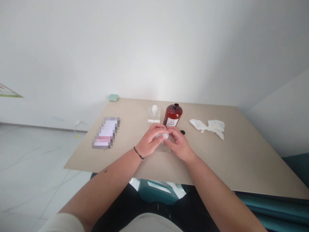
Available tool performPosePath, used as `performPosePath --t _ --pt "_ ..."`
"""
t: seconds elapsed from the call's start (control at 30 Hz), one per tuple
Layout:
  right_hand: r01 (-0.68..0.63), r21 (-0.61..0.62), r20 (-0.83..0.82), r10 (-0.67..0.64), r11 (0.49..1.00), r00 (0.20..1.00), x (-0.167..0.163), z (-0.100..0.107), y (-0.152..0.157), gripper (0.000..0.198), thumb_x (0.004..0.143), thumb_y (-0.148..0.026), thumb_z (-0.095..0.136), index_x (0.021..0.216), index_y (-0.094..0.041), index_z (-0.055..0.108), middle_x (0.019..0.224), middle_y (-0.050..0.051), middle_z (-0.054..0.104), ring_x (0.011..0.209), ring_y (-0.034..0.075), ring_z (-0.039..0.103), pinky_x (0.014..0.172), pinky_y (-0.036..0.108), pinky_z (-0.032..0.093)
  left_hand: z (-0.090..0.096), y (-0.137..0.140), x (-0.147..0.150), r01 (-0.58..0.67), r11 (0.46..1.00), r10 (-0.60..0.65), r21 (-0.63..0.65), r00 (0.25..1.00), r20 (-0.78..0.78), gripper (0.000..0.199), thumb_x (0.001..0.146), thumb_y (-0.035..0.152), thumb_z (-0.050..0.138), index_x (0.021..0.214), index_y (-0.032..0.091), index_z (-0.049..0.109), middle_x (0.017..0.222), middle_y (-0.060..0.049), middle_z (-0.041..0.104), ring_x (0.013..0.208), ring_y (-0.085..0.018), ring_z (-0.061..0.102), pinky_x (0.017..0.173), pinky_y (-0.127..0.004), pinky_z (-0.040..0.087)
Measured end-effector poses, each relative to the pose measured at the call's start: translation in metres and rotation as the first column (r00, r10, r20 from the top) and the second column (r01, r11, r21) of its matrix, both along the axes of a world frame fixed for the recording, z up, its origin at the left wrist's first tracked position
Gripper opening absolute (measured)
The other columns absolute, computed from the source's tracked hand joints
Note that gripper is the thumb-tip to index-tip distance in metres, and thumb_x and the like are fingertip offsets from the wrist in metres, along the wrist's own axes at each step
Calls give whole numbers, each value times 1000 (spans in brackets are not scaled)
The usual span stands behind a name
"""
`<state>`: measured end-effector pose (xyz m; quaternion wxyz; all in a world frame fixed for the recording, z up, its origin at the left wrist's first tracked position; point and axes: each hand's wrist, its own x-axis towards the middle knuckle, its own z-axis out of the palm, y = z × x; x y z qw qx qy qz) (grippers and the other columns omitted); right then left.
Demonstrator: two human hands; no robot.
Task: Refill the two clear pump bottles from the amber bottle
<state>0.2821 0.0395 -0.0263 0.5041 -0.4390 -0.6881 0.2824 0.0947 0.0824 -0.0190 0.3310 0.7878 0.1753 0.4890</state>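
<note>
My left hand [151,140] and my right hand [178,142] are closed together around a small clear bottle [164,146] with a white cap [165,136] that stands on the beige table [241,154]. Most of the bottle is hidden by my fingers. Just behind my hands stands an open brown bottle [173,115] with a white label. Its small black cap [182,132] lies on the table right of my right hand. A second clear bottle with a white pump top [154,114] stands left of the brown one.
A crumpled white cloth [209,126] lies at the right. A blurred flat item [106,132] lies at the left. A small green case [113,97] sits at the far left corner. White walls stand behind and to the right.
</note>
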Motion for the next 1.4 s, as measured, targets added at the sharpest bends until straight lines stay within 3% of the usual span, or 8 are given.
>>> performPosePath --t 0.3,0.7,0.97,1.4 --pt "-71 41 -19 72 997 997 3 1 0 27 96 -43 66 120 -31 70 130 9 68 124 28 64 109 50 49 1 0 0 11 1000 -11 -6 1000 2 32 105 43 52 121 24 71 122 -10 64 121 -23 61 108 -44 52" --pt "1 -3 -1 -1 1000 1000 1 3 -1 26 91 -45 73 110 -27 69 122 9 68 116 28 66 105 49 51 1 0 -1 2 1000 -2 -17 1000 -8 34 105 45 51 122 23 71 121 -10 64 120 -23 62 107 -44 53" --pt "-66 4 -9 66 998 998 3 5 -2 33 96 -51 65 121 -32 72 132 9 68 125 29 64 111 52 48 3 -1 0 1 1000 -1 -18 1000 -13 34 104 46 52 119 24 72 120 -10 65 119 -23 62 108 -45 53" --pt "-19 -13 21 19 1000 1000 3 5 -1 28 92 -49 71 111 -28 71 120 9 66 114 28 65 106 51 51 1 0 0 2 1000 -2 -9 1000 3 33 104 44 53 120 22 71 118 -10 65 116 -23 63 105 -44 54"
